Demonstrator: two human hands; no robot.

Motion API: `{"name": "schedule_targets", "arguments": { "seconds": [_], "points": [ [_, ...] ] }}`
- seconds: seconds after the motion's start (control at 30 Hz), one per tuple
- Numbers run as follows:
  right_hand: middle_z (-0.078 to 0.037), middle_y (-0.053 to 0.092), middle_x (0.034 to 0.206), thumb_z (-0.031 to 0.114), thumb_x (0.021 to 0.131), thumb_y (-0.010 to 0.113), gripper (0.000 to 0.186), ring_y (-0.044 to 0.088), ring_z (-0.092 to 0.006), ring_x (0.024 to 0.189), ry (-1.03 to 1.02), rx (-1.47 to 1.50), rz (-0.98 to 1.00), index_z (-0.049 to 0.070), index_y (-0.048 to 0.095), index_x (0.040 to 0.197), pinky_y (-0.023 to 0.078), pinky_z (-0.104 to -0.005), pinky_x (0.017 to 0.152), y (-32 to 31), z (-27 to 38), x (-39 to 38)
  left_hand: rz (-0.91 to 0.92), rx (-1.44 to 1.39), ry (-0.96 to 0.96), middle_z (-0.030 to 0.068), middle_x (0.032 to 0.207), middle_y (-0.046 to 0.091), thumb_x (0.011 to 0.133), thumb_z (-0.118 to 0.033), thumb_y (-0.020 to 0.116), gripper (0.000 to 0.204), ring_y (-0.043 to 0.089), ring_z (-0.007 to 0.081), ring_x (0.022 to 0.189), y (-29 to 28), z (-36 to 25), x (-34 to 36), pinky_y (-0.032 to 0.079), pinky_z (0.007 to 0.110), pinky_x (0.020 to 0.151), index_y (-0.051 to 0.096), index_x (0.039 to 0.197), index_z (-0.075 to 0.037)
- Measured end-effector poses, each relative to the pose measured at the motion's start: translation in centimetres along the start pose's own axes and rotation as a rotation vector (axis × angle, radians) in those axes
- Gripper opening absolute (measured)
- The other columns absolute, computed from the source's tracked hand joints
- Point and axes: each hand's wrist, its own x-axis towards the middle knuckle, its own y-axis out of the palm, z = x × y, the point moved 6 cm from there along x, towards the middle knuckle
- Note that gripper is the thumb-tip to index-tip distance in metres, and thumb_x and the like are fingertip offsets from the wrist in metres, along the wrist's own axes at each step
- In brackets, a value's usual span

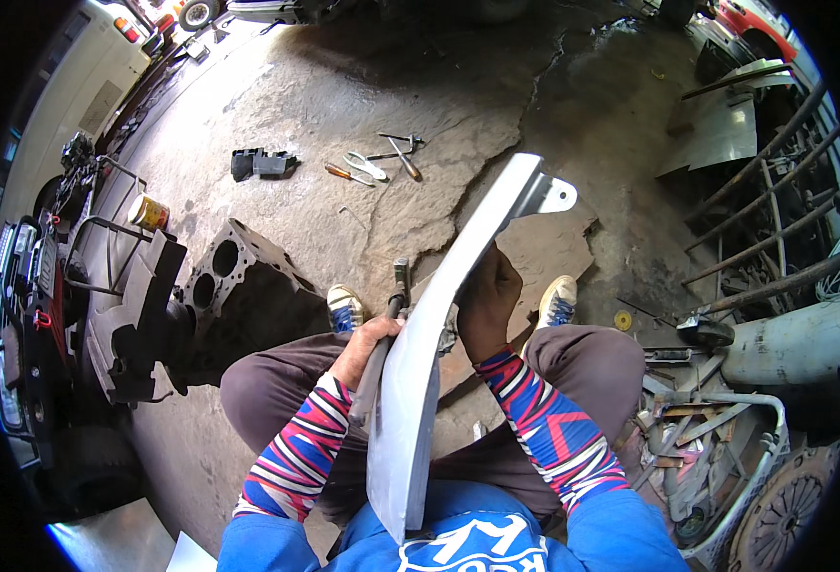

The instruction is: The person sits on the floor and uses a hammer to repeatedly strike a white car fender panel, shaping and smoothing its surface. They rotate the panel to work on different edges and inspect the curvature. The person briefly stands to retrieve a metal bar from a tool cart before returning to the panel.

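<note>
A long, curved grey metal panel [420,362] stands slantwise between my knees, with a bracket that has a hole in it [560,195] at its far end. My left hand [370,349] is closed around the handle of a hammer [400,278], close against the panel's left side. The hammer's head points away from me, and its handle runs back below my hand. On the panel's right edge is my right hand [491,296], its fingers curled in; the panel hides part of them.
Pliers [364,166], a wood-handled screwdriver [349,174] and a black plastic part [263,164] lie on the floor ahead. An engine block [239,262] stands to the left, near a can [148,212]. To the right are a metal rack [768,229] and scrap parts with a round clutch-like disc [787,515].
</note>
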Motion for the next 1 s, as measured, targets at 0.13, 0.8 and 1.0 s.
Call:
{"name": "schedule_targets", "arguments": {
  "seconds": [0.13, 0.8, 1.0],
  "points": [
    [0.007, 0.044, 0.062, 0.026, 0.106, 0.052, 0.040, 0.036, -0.0021, 0.057, -0.131, -0.015, 0.054, 0.006, 0.053, 0.072, 0.026, -0.0245, 0.049, 0.5, 1.1, -0.8, -0.026, 0.065, -0.018, 0.0089, 0.089, 0.069, 0.090, -0.027, 0.055, 0.029, 0.066, 0.0192, 0.074, 1.3, -0.8, -2.1, 0.053, 0.031, 0.070, 0.063, 0.106, -0.005],
    [0.002, 0.059, 0.073, 0.027, 0.106, 0.052, 0.038, 0.047, -0.0028, 0.069, -0.233, -0.153, 0.189, -0.002, 0.062, 0.085, 0.039, -0.0233, 0.057, 2.3, 1.5, -2.4, 0.133, -0.161, 0.076, 0.0162, 0.091, 0.070, 0.094, -0.031, 0.058, 0.037, 0.069, 0.0260, 0.075, -0.8, 2.6, 0.1, 0.058, 0.037, 0.069, 0.063, 0.115, -0.001],
    [0.000, 0.058, 0.068, 0.031, 0.105, 0.053, 0.043, 0.046, -0.0045, 0.066, -0.235, -0.150, 0.148, -0.003, 0.062, 0.080, 0.038, -0.0264, 0.055, 2.0, 2.5, -2.0, 0.071, -0.079, 0.210, 0.0180, 0.101, 0.070, 0.096, -0.031, 0.056, 0.042, 0.069, 0.0267, 0.084, 0.4, 1.4, -1.7, 0.057, 0.036, 0.076, 0.061, 0.119, 0.003]
  ]
}}
